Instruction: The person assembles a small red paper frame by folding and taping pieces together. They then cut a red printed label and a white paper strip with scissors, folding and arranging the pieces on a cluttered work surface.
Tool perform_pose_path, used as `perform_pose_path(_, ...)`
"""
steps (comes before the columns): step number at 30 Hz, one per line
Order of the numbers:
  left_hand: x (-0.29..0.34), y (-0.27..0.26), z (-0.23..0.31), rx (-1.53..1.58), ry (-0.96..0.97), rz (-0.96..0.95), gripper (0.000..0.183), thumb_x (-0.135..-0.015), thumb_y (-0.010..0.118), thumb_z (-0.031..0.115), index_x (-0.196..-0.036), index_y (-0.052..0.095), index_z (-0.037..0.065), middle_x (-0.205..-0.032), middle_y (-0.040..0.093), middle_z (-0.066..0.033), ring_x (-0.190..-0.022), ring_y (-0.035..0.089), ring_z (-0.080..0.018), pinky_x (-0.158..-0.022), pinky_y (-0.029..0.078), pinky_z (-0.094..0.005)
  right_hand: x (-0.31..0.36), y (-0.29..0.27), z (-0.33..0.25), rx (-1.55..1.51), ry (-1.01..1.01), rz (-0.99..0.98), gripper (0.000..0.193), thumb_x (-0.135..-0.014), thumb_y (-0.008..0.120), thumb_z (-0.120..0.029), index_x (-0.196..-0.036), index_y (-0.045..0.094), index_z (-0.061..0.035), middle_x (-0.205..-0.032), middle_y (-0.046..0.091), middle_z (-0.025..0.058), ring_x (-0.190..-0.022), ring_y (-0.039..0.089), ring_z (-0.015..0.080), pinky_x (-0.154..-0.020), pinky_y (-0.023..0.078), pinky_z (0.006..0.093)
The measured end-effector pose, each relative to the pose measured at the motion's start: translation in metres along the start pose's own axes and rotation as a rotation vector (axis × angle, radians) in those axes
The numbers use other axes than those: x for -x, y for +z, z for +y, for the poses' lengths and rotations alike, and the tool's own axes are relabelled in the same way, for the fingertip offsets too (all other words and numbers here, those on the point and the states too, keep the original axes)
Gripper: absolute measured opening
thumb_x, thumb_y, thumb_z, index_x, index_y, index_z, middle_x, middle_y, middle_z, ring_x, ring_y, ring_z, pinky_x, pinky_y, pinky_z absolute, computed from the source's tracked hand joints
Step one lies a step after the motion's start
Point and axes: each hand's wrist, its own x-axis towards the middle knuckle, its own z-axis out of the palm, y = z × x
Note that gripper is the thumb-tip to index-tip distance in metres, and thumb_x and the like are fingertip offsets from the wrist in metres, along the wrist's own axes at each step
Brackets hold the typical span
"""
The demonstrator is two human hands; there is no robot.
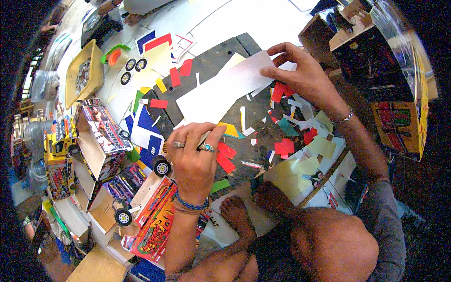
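A long white paper strip (225, 89) slants over a dark, worn board (206, 58). My right hand (307, 73) pinches its upper right end between thumb and fingers. At the strip's lower left end my left hand (195, 152) is closed, its fingers curled down and their tips hidden. A small pale object (205, 137) shows between those fingers; its kind is not clear. Under the strip lies another pale sheet (233, 62). Red paper pieces (284, 147), a yellow-orange piece (230, 130) and white scraps are scattered around both hands.
Wooden toy trucks with printed panels (101, 127) crowd the left, beside an orange-red printed panel (152, 221) and loose black wheels (162, 167). Beyond are a yellow tub (84, 73) and a tape roll in a green holder (115, 56). Scissors (314, 178) lie near my knee; a box (376, 61) stands right.
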Motion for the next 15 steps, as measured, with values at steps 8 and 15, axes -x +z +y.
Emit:
perform_pose_path(8, 0.013, -0.009, -0.006, -0.052, -0.258, 0.108, 0.028, -0.077, 0.082, 0.014, -0.103, 0.072, 0.013, -0.102, 0.066, -0.0028, -0.098, 0.06, -0.0257, -0.088, 0.046, -0.0388, -0.001, -0.005, 0.01, -0.001, -0.032, -0.005, 0.05, -0.084, 0.08, -0.032, -0.121, 0.061, -0.0043, -0.1, 0.067, 0.009, -0.087, 0.064, 0.0143, -0.074, 0.053, 0.0288)
perform_pose_path(15, 0.022, -0.018, -0.006, 0.102, -0.463, 0.147, 0.049, -0.073, 0.087, 0.018, -0.115, 0.064, 0.008, -0.107, 0.063, -0.0113, -0.1, 0.059, -0.0285, -0.088, 0.047, -0.0407, 0.002, -0.004, 0.008, -0.02, -0.029, 0.003, 0.046, -0.086, 0.078, -0.028, -0.121, 0.061, -0.0047, -0.101, 0.065, 0.0056, -0.083, 0.061, 0.0102, -0.071, 0.051, 0.0261)
